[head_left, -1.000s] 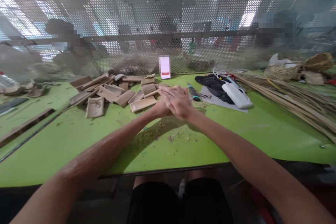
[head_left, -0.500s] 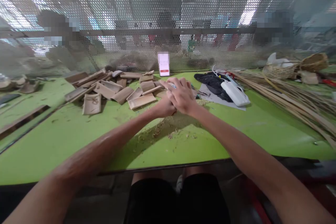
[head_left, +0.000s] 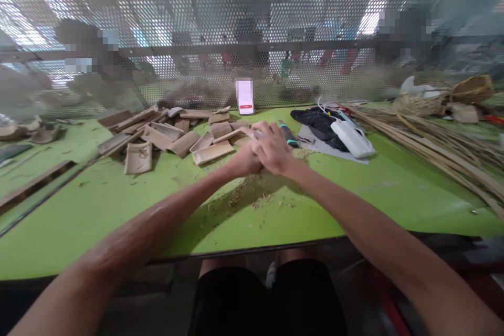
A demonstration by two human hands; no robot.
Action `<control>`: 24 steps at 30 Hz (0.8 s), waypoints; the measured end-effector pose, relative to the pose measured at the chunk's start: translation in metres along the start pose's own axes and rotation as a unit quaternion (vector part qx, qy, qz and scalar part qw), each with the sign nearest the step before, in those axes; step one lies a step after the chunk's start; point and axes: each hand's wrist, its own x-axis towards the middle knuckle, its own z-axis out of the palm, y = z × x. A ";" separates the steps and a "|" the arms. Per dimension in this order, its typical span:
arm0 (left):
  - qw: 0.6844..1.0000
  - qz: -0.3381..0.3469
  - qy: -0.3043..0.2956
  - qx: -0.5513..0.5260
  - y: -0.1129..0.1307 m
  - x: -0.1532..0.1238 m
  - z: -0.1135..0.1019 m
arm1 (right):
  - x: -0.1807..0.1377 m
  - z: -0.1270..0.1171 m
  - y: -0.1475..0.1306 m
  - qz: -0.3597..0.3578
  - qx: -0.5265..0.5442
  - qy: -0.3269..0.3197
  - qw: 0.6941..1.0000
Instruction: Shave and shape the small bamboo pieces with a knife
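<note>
Both hands meet above the middle of the green table (head_left: pixel 157 220). My left hand (head_left: pixel 246 160) is closed low down, its fingers mostly hidden. Over it lies my right hand (head_left: pixel 275 149), with curled fingers pressing against the left. Whatever they grip is covered; a pale edge shows near the fingertips, too blurred to name. Just right of the hands lies a dark knife-like tool (head_left: pixel 289 135) with teal ends. Wood shavings (head_left: pixel 255 197) are scattered beneath the wrists. Several split bamboo pieces (head_left: pixel 212 152) lie close on the left.
A phone (head_left: pixel 245 97) stands upright against the perforated metal screen (head_left: pixel 271 73). To the right are a black cloth item (head_left: pixel 318 123), a white plastic device (head_left: pixel 350 139) and long bamboo strips (head_left: pixel 433 152). A dark-marked wooden bar (head_left: pixel 35 186) lies far left.
My right hand has shifted slightly down and its fingers have curled in more. The teal-ended tool beside it now shows more fully.
</note>
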 end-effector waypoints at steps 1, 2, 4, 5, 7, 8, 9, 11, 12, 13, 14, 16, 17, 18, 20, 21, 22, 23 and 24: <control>1.000 0.019 0.014 0.005 0.000 0.000 -0.001 | 0.000 0.001 -0.001 -0.013 0.007 -0.006 1.000; 0.999 0.023 0.017 0.016 0.000 0.001 -0.001 | 0.000 0.001 -0.001 -0.017 0.014 -0.010 1.000; 0.999 -0.004 -0.002 0.041 0.000 0.002 -0.001 | 0.001 0.001 0.000 0.003 0.018 -0.002 1.000; 0.999 -0.012 -0.012 0.050 0.000 0.002 0.000 | 0.002 0.001 0.001 0.012 0.017 0.005 1.000; 0.998 0.003 -0.014 0.060 -0.001 0.003 0.001 | 0.003 0.002 0.004 0.017 0.016 0.017 1.000; 0.998 0.014 -0.008 0.066 -0.002 0.003 0.002 | 0.004 0.002 0.005 0.015 0.017 0.020 1.000; 0.997 0.017 -0.002 0.072 -0.002 0.003 0.003 | 0.005 0.002 0.007 0.015 0.020 0.024 0.999; 0.997 0.001 0.003 0.080 -0.002 0.003 0.005 | 0.006 0.004 0.010 0.025 0.026 0.033 0.999; 0.997 -0.008 0.002 0.080 -0.002 0.003 0.005 | 0.007 0.005 0.010 0.032 0.027 0.039 0.998; 0.997 -0.010 0.001 0.075 -0.003 0.003 0.005 | 0.007 0.005 0.010 0.036 0.025 0.044 0.998; 0.998 -0.004 0.000 0.067 -0.004 0.004 0.005 | 0.007 0.005 0.009 0.036 0.021 0.048 0.998; 0.999 0.016 0.000 0.049 -0.006 0.005 0.005 | 0.005 0.004 0.005 0.028 0.010 0.046 0.998; 0.999 0.027 0.002 0.041 -0.008 0.005 0.004 | 0.005 0.003 0.003 0.024 0.005 0.043 0.999; 0.999 0.037 0.004 0.034 -0.009 0.006 0.004 | 0.004 0.002 0.002 0.021 -0.001 0.040 0.999; 0.998 0.050 0.007 0.025 -0.012 0.007 0.004 | 0.004 0.000 -0.001 0.016 -0.012 0.033 0.999; 0.998 0.050 0.006 0.022 -0.013 0.008 0.004 | 0.004 -0.001 -0.001 0.012 -0.018 0.031 0.999; 0.999 0.048 0.004 0.017 -0.014 0.008 0.004 | 0.005 -0.001 -0.002 0.007 -0.024 0.029 0.999; 0.999 0.044 0.005 0.005 -0.014 0.009 0.005 | 0.007 -0.002 -0.002 0.001 -0.029 0.027 0.999; 0.999 0.039 0.011 -0.009 -0.013 0.009 0.005 | 0.008 -0.002 -0.001 -0.005 -0.030 0.024 0.999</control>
